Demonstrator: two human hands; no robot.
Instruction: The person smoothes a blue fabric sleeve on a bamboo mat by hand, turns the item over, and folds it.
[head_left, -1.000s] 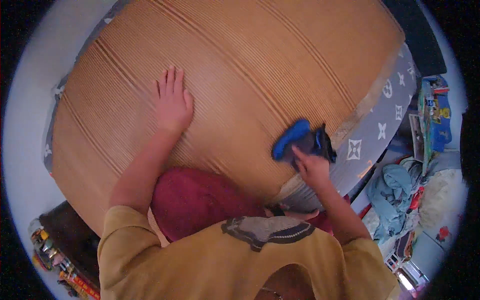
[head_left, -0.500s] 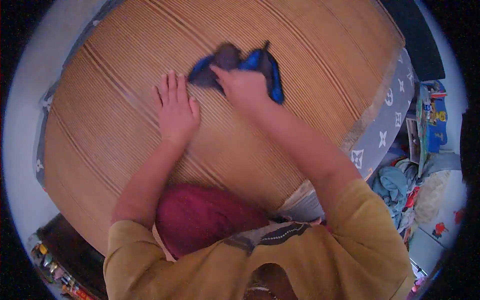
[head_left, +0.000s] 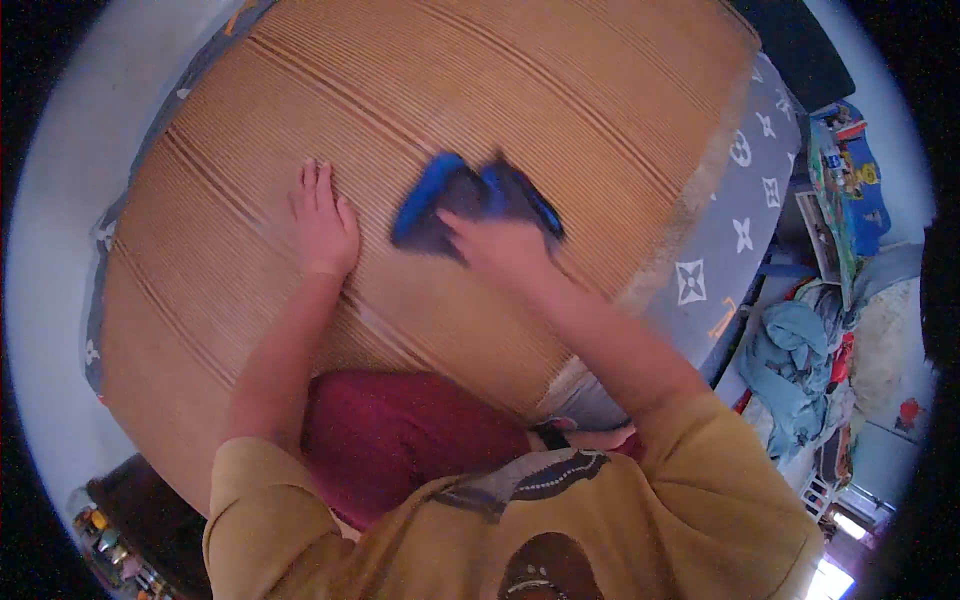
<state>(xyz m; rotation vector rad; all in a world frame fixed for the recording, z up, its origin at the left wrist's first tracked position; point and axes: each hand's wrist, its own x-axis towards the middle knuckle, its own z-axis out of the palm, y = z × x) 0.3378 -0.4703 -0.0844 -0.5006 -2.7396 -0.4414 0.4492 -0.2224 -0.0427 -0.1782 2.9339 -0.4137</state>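
A blue-and-dark cloth (head_left: 432, 192) lies bunched on a brown striped woven mat (head_left: 200, 270). My right hand (head_left: 508, 252) presses on the cloth's near side, its fingers closed on the fabric and partly smeared by motion. Part of the cloth is hidden under that hand. To the left, my left hand (head_left: 328, 228) rests flat on the mat with fingers stretched out and nothing in them.
Grey patterned bedding (head_left: 725, 225) shows past the mat's right edge. Beyond it are piled clothes (head_left: 795, 360) and a blue shelf-like piece (head_left: 872, 190). A black panel (head_left: 805, 55) stands at the far right. Small items (head_left: 110, 545) sit lower left.
My right hand has drawn the cloth nearer to me, and the cloth's shape has shifted. The whole view has tilted slightly. My left hand stays flat on the mat.
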